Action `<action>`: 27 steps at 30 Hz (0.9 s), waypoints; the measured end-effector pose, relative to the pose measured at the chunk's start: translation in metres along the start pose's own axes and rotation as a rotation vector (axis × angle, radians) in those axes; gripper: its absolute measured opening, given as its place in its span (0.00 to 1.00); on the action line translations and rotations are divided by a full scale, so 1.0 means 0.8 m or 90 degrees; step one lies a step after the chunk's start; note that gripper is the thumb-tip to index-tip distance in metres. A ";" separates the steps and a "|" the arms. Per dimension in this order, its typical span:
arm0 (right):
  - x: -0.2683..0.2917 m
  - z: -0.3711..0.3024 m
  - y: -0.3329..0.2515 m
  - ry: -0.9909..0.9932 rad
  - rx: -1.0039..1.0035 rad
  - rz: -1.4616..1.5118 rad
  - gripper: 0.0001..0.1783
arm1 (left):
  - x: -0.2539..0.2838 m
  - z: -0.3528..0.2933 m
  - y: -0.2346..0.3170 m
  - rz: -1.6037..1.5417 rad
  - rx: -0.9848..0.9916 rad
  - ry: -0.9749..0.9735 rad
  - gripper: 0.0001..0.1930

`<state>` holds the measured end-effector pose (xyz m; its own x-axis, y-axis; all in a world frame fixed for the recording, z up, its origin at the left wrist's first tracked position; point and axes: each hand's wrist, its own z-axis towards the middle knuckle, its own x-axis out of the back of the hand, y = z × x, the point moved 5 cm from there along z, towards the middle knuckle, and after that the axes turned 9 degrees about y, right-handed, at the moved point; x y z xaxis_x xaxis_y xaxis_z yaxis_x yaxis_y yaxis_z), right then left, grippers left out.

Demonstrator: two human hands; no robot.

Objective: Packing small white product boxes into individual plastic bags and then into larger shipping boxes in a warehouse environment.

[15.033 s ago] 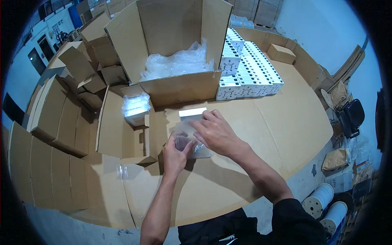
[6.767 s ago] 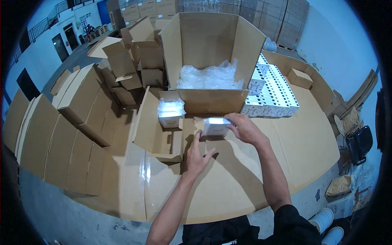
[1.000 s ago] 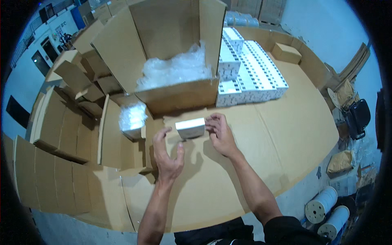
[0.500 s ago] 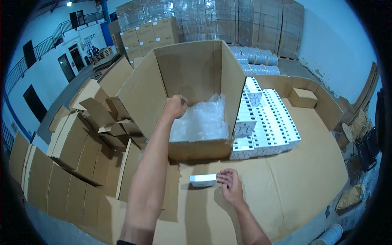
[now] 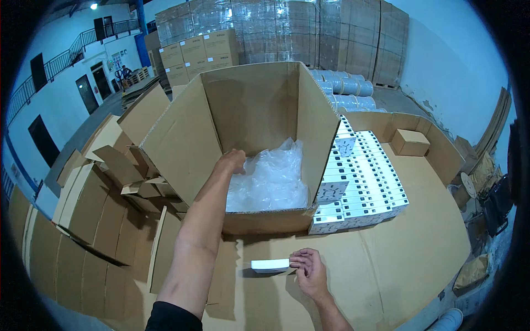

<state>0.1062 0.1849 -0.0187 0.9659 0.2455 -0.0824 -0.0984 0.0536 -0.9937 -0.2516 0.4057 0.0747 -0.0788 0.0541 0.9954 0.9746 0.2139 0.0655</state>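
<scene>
Left arm (image 5: 190, 251): stretched far forward from the lower edge, nearly straight, a black sleeve (image 5: 173, 318) at its near end, the forearm passing over the front left of the big open carton (image 5: 269, 222).
Left hand (image 5: 233, 161): inside that carton, back of the hand uppermost, fingers bent and turned toward the clear plastic bags (image 5: 270, 179); the fingertips are hard to make out from here, so whether this grip has closed on plastic cannot be told.
Right forearm (image 5: 334, 315): slanting in low from the lower edge, up and to the left.
Right hand (image 5: 310, 270): low over the desk (image 5: 397, 259), fingers curled loosely, tips at the white box's right end; whether the grip is pinching it or merely resting there cannot be told.
White box (image 5: 270, 266): on the desk in front of the big carton, long side facing the person.
White stack (image 5: 361, 185): rows of dark-marked boxes, just right of the carton.
Small brown box (image 5: 411, 142): at the desk's far right, near its raised cardboard edge.
</scene>
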 end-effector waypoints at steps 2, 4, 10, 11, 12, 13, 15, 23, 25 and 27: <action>0.000 -0.001 0.000 0.001 -0.002 -0.006 0.24 | -0.009 0.002 -0.012 -0.038 0.011 -0.037 0.33; 0.000 -0.003 0.001 -0.003 -0.002 -0.010 0.25 | -0.010 0.006 -0.018 -0.008 -0.014 0.065 0.28; 0.003 -0.004 0.000 -0.005 0.004 -0.014 0.24 | -0.026 0.005 -0.003 0.012 0.039 -0.098 0.30; 0.001 -0.004 -0.002 -0.009 -0.007 -0.013 0.24 | -0.030 0.007 -0.011 0.012 0.042 -0.098 0.30; -0.001 -0.004 -0.002 -0.011 -0.017 -0.012 0.24 | -0.027 0.010 -0.022 -0.051 0.066 -0.031 0.31; -0.003 -0.003 -0.002 -0.014 -0.017 -0.010 0.24 | -0.024 0.013 -0.032 -0.114 0.089 0.038 0.31; -0.002 -0.001 -0.002 -0.015 -0.002 -0.027 0.24 | -0.026 0.010 -0.035 -0.036 0.085 0.128 0.31; -0.007 -0.003 0.004 -0.023 -0.018 -0.019 0.24 | -0.029 0.003 -0.049 0.047 0.172 0.105 0.23; 0.001 -0.006 0.004 -0.007 -0.013 -0.023 0.24 | -0.015 -0.004 -0.028 -0.051 0.214 0.131 0.18; 0.005 -0.007 0.006 0.001 -0.009 -0.034 0.24 | -0.012 -0.007 -0.021 -0.030 0.196 0.145 0.17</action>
<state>0.1110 0.1804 -0.0246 0.9700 0.2413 -0.0300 -0.0438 0.0520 -0.9977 -0.2662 0.3962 0.0644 -0.0402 -0.1740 0.9839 0.8595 0.4962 0.1229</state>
